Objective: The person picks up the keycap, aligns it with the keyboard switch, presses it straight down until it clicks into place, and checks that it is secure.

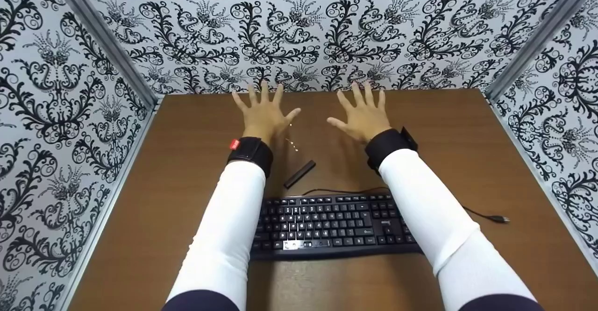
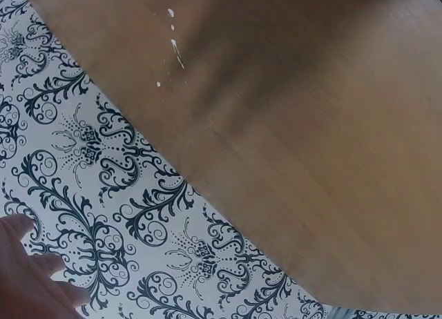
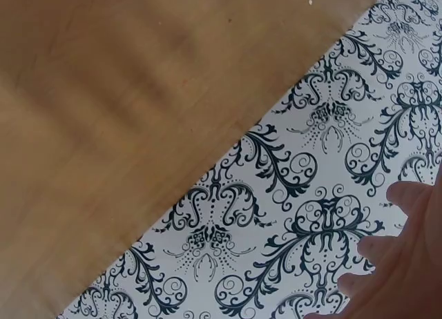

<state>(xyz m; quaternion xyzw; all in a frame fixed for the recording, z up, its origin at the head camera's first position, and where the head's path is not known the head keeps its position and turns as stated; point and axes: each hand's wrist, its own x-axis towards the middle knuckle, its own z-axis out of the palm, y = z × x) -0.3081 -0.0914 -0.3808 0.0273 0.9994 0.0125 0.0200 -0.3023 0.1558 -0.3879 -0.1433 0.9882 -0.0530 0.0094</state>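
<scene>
My left hand [image 1: 265, 116] is stretched out over the far part of the brown table, fingers straight and spread, holding nothing. Level with it on the right, my right hand [image 1: 364, 117] is spread the same way and holds nothing either. Shadows under both show in the wrist views, where fingers [image 2: 41, 271] and fingers [image 3: 387, 243] enter at the lower corners. Nearer my body lies a black keyboard [image 1: 327, 224], its right part hidden beneath my right forearm. A small dark bar [image 1: 299, 174] lies slantwise between the keyboard and my hands.
The keyboard's cable runs behind it and ends in a plug [image 1: 499, 218] on the right. Pale marks [image 1: 292, 144] dot the wooden table [image 1: 163, 175] near my left hand. Patterned walls [image 1: 299, 31] with metal corner posts [image 1: 107, 45] enclose the back and sides.
</scene>
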